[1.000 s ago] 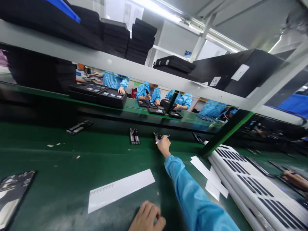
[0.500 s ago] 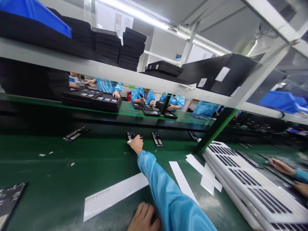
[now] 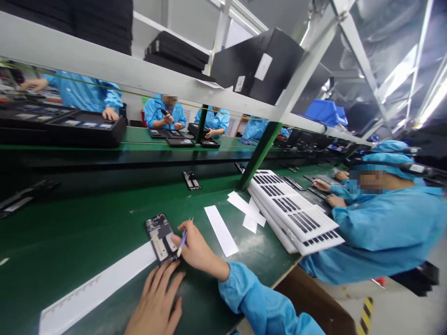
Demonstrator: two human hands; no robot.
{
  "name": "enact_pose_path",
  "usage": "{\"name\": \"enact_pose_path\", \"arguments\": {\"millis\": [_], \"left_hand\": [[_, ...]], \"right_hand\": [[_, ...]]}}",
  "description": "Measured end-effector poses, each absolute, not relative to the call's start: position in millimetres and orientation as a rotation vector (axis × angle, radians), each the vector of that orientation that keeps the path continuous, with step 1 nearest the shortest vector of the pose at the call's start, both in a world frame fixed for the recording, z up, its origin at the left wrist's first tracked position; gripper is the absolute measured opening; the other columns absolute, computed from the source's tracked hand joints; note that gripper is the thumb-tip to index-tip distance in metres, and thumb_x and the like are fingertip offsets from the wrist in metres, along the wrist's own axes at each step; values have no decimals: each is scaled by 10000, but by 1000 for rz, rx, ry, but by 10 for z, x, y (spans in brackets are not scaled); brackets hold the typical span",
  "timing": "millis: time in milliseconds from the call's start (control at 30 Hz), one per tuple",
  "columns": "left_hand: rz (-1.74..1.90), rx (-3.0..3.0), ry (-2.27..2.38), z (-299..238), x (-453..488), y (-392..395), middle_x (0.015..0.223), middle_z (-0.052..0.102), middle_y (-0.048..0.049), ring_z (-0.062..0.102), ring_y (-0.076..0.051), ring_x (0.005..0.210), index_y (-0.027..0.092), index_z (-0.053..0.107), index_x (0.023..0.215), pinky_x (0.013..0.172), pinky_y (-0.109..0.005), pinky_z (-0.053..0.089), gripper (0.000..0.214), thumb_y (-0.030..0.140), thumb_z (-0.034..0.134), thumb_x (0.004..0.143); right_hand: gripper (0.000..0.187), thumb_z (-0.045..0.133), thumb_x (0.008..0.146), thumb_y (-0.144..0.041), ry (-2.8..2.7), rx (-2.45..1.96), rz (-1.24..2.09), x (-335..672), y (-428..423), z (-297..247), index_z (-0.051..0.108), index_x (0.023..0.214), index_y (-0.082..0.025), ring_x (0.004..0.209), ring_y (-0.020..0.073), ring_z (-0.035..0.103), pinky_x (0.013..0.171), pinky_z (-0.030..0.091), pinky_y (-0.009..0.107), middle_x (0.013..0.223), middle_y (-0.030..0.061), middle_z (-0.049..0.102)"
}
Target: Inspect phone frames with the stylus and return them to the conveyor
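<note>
A partly stripped phone (image 3: 158, 232) with bare inner parts lies on the green bench in front of me. My right hand (image 3: 199, 249) is closed round slim lavender tweezers (image 3: 183, 241), their fine tips pointing up and away from me. Its thumb reaches the phone's right side. My left hand (image 3: 155, 298) lies flat with fingers spread, the fingertips at the phone's near edge. A long white strip sheet (image 3: 101, 288) runs from the phone toward the lower left. Right of my right hand lies a white label sheet (image 3: 221, 230).
Another opened phone (image 3: 192, 180) lies farther back. White papers (image 3: 246, 209) lie beside stacked white slotted trays (image 3: 289, 204) and a green post (image 3: 260, 156). Co-workers in blue sit across the bench, and one person (image 3: 384, 223) works at my right. An overhead shelf (image 3: 157, 79) carries black boxes.
My right hand has drawn back from the far side with a phone, which now lies near my left hand. My left hand has come to its near edge. The view has swung right.
</note>
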State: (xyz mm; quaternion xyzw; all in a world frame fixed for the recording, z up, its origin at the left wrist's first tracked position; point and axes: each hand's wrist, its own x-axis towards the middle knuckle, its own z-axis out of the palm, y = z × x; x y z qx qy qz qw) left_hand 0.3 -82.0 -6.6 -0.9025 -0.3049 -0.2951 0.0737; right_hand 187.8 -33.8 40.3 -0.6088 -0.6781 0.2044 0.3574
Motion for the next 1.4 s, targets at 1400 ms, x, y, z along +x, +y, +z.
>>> {"name": "enact_pose_path", "arguments": {"millis": [1400], "left_hand": [[-629, -3103, -763, 19, 1442, -549, 1416, 515, -67, 452, -266, 1320, 238, 502, 1360, 1121, -499, 314, 447, 342, 487, 925]], "right_hand": [[411, 785, 704, -531, -1009, -1421, 1180, 3637, -902, 98, 696, 785, -139, 575, 177, 683, 577, 572, 292, 676, 65, 715]]}}
